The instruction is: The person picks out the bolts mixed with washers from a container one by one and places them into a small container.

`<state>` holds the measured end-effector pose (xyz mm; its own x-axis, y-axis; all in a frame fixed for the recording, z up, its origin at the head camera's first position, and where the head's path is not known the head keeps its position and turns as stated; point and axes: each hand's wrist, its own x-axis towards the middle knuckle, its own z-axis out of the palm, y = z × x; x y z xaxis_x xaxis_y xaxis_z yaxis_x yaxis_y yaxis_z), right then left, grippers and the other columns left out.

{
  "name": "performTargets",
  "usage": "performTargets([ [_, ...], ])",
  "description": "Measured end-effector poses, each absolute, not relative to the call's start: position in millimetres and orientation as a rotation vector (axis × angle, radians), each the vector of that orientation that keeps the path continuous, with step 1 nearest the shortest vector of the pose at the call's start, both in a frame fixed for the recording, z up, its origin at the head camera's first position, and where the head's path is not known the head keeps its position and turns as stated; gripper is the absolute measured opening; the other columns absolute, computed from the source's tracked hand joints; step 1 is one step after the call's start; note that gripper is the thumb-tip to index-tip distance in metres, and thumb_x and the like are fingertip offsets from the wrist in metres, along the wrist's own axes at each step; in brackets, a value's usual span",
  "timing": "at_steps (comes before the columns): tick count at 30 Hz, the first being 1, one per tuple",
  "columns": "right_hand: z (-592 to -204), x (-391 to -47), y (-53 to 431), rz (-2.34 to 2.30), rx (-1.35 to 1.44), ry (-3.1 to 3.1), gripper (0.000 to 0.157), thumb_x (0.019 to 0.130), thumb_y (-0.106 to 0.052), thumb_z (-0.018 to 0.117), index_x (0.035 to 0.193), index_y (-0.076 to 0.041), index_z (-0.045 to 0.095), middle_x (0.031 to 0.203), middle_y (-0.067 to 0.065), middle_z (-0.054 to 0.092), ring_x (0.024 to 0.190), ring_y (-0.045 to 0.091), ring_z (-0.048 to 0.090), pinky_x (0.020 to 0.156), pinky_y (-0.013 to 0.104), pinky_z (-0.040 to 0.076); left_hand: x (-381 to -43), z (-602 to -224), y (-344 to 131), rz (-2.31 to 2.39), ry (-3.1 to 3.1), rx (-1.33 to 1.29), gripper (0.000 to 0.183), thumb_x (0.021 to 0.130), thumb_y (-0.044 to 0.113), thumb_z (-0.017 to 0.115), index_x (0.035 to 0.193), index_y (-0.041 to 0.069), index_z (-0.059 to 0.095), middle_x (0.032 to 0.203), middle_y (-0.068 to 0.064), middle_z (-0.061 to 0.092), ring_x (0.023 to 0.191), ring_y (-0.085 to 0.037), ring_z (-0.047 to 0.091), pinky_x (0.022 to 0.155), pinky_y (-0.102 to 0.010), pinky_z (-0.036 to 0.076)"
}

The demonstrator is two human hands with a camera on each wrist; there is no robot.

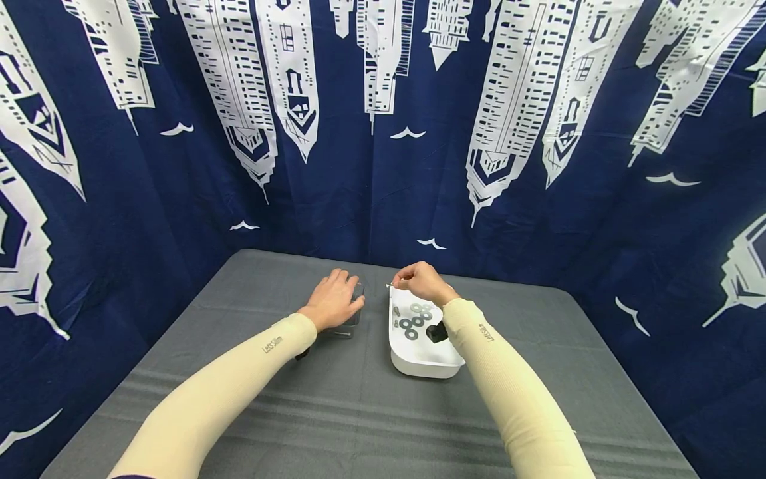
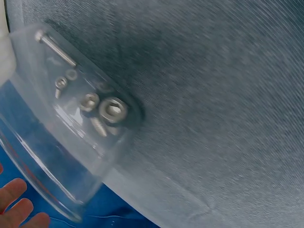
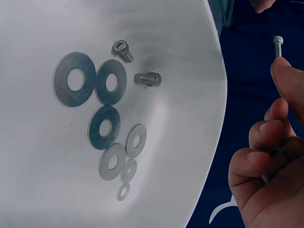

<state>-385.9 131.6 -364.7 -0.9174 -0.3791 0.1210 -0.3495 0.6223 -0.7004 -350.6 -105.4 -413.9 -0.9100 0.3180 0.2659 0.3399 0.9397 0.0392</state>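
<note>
My right hand (image 1: 422, 282) is over the far end of a white plastic tray (image 1: 423, 370). Its thumb and fingers pinch a small socket-head screw (image 3: 278, 45), head pointing away from the fingertips. Several flat washers (image 3: 76, 80) of different sizes lie in the tray, beside a socket-head screw (image 3: 122, 50) and another screw (image 3: 148, 79). To the left, my left hand (image 1: 332, 299) spreads its fingers over a clear plastic container (image 1: 348, 330), near its rim. Inside that container are a long screw (image 2: 56, 48) and several shorter socket-head screws (image 2: 113, 110).
Both containers stand on a grey cloth-covered table (image 1: 335, 412), the clear one left of the white one. Behind the table hangs a dark blue curtain (image 1: 359, 186) with white building prints. A black wrist camera (image 1: 437, 332) hangs under the right sleeve, over the tray.
</note>
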Motion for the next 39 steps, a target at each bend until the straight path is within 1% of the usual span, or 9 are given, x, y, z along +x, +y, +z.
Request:
performTargets([
  [5,-366,-387,127,-1.182,-0.647,2.809,0.009,0.091,-0.008,0.07,0.089,-0.004,0.077,0.084,-0.001,0.07,0.078,0.013,0.055,0.067,0.025,0.043,-350,-414,-115,-0.136,-2.851,-0.475,0.058,0.101,0.046,0.046,0.144,0.008,0.052,0.145,-0.016,0.051,0.141,-0.032,0.041,0.113,-0.049,0.038],
  [9,-365,-387,121,-1.206,-0.668,2.801,0.009,0.09,-0.007,0.071,0.09,-0.001,0.077,0.08,-0.003,0.07,0.074,0.011,0.053,0.065,0.025,0.041,-348,-414,-121,-0.146,-2.878,-0.453,0.059,0.102,0.045,0.045,0.146,0.008,0.05,0.148,-0.016,0.049,0.143,-0.032,0.038,0.115,-0.049,0.036],
  [16,-367,-391,112,-1.227,-0.666,2.769,0.009,0.088,-0.004,0.07,0.091,0.001,0.076,0.078,-0.007,0.069,0.076,0.009,0.052,0.067,0.024,0.04,-345,-413,-128,-0.156,-2.873,-0.43,0.058,0.101,0.043,0.05,0.145,0.006,0.051,0.146,-0.018,0.05,0.141,-0.033,0.04,0.113,-0.05,0.038],
  [19,-367,-392,108,-1.232,-0.678,2.765,0.01,0.088,-0.004,0.07,0.093,0.003,0.076,0.08,-0.006,0.07,0.078,0.01,0.052,0.069,0.024,0.041,-345,-413,-131,-0.159,-2.871,-0.419,0.057,0.101,0.043,0.05,0.145,0.007,0.052,0.145,-0.018,0.05,0.14,-0.034,0.04,0.113,-0.05,0.038],
  [25,-367,-394,100,-1.244,-0.708,2.756,0.007,0.087,-0.005,0.072,0.089,-0.001,0.077,0.082,-0.004,0.072,0.078,0.009,0.053,0.071,0.024,0.042,-346,-414,-141,-0.166,-2.879,-0.405,0.058,0.101,0.043,0.05,0.145,0.006,0.051,0.144,-0.018,0.051,0.139,-0.034,0.041,0.112,-0.051,0.038],
  [31,-369,-397,93,-1.236,-0.735,2.747,0.01,0.088,-0.007,0.073,0.092,0.001,0.077,0.085,-0.002,0.074,0.078,0.007,0.052,0.071,0.023,0.041,-347,-418,-152,-0.184,-2.873,-0.389,0.058,0.1,0.042,0.051,0.144,0.005,0.052,0.142,-0.019,0.052,0.138,-0.035,0.042,0.111,-0.052,0.039],
  [39,-368,-397,82,-1.234,-0.749,2.745,0.008,0.087,-0.006,0.073,0.09,0.0,0.078,0.087,0.001,0.075,0.078,0.008,0.052,0.07,0.023,0.041,-346,-419,-163,-0.208,-2.882,-0.375,0.059,0.099,0.042,0.05,0.144,0.004,0.051,0.141,-0.021,0.052,0.138,-0.037,0.041,0.109,-0.054,0.039],
])
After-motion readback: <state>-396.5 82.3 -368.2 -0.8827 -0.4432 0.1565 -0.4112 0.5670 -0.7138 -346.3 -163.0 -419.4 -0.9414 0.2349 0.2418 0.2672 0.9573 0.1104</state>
